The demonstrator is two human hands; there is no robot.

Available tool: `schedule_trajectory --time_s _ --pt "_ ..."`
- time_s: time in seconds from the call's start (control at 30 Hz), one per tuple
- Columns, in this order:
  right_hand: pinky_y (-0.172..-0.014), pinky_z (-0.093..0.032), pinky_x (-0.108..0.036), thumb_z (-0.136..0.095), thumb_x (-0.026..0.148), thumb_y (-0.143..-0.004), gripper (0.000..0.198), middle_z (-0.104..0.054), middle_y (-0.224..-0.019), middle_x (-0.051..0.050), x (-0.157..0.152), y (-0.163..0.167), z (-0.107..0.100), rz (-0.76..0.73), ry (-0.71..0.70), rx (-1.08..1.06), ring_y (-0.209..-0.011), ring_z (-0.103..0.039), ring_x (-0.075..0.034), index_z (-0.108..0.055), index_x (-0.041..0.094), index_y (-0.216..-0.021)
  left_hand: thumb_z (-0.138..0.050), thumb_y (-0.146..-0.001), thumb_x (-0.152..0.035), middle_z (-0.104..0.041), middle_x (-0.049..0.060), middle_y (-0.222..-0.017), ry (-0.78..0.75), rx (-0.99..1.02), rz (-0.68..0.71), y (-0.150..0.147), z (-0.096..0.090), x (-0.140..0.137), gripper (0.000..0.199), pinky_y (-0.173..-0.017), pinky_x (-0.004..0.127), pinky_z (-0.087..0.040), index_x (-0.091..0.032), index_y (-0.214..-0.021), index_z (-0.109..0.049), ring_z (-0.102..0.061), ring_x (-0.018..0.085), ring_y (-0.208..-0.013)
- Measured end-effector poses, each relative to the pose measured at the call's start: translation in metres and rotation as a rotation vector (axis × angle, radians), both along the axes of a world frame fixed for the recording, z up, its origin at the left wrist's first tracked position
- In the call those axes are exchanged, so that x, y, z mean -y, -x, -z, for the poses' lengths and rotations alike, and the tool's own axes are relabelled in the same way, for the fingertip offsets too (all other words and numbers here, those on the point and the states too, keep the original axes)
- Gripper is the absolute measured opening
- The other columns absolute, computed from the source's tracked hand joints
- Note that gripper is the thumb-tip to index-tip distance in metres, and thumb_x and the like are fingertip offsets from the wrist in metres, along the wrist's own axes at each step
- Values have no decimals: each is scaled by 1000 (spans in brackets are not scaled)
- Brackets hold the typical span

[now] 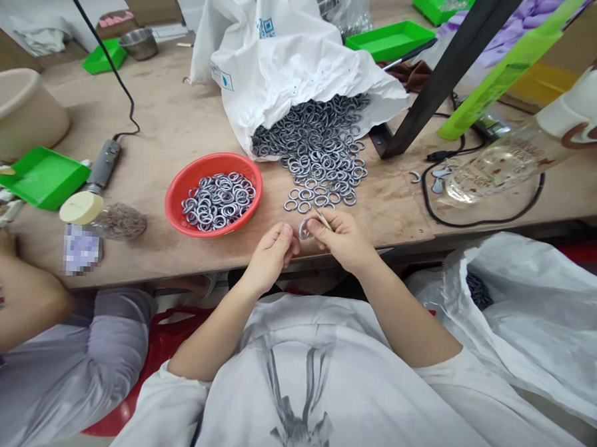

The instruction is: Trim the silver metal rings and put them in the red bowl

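A grey metal ring (303, 230) is pinched between the thumb and finger of my right hand (346, 241), at the table's front edge. The same hand also holds a thin pointed wooden stick (323, 219). My left hand (274, 252) is closed just left of that ring, thumb against curled fingers; what they hold, if anything, is hidden. Beyond my hands, a pile of loose rings (326, 168) spills from a white woven sack (286, 69). To the left, a red bowl (172, 200) contains many similar rings.
A black metal post (446, 71) stands right of the sack, near a bottle (502, 161) and black cable (458, 224). At left are a jar (121, 221), a green tray (43, 177) and a co-worker's arm (29, 289). An open white sack (534, 309) sits at lower right.
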State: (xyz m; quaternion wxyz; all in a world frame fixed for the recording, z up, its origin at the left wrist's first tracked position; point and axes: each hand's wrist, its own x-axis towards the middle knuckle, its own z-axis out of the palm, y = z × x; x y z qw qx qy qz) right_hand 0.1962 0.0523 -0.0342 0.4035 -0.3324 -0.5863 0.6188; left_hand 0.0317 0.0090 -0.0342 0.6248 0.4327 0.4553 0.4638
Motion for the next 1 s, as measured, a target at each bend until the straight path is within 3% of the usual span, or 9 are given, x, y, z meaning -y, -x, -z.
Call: schedule_trajectory --time_s 0.07,0.17,0.37,0.53,0.63,0.7,0.83,1.0 --pt "-54 -38 -26 -67 65 -86 51 -55 -70 -2 7 3 -1 -19 21 -77 -56 -45 -10 -60 14 -87 -63 -83 -76 -49 0 -70 144 128 122 -4 -2 3 66 -45 19 -27 -12 -92 -54 -31 4 -48" --pt "-67 -45 -30 -65 59 -91 45 -54 -68 -4 14 6 1 131 -135 17 -66 -52 -14 -64 15 -79 -67 -80 -76 -43 -2 -66 301 296 205 -11 -6 8 66 -43 16 -23 -12 -87 -49 -26 3 -47" --pt "-83 -48 -34 -64 49 -94 35 -61 -84 -7 19 3 4 130 -278 2 -84 -58 -17 -74 16 -90 -79 -78 -60 -38 -5 -61 224 360 104 -19 -9 13 61 -44 15 -23 -15 -83 -39 -27 2 -47" --pt "-77 -47 -28 -71 41 -91 28 -60 -86 -6 21 5 2 207 -409 59 -83 -58 -15 -76 15 -102 -79 -77 -60 -39 -5 -58 174 339 -3 -22 -12 15 59 -43 15 -22 -16 -86 -41 -27 4 -46" --pt "-75 -44 -27 -56 43 -101 34 -63 -86 -6 22 2 -2 213 -434 140 -82 -59 -13 -70 13 -96 -76 -81 -56 -37 -5 -57 126 355 -23 -21 -16 15 55 -42 16 -20 -15 -78 -40 -25 4 -45" --pt "-68 -39 -26 -50 39 -105 35 -60 -79 -4 26 -1 -5 223 -539 249 -75 -56 -11 -64 13 -87 -77 -79 -55 -36 -5 -57 123 358 -53 -21 -18 15 55 -41 16 -19 -15 -76 -39 -26 4 -45" --pt "-61 -31 -29 -53 38 -103 38 -51 -71 -2 34 -3 -10 211 -772 434 -64 -47 -10 -58 13 -75 -82 -73 -54 -35 -6 -55 176 363 -127 -22 -18 16 60 -41 16 -21 -15 -75 -36 -25 3 -44" --pt "-60 -27 -30 -53 43 -103 43 -47 -68 -1 37 2 -9 245 -866 512 -61 -41 -11 -48 14 -72 -81 -74 -54 -34 -7 -55 189 369 -104 -24 -19 17 59 -41 15 -22 -15 -74 -36 -24 3 -44"
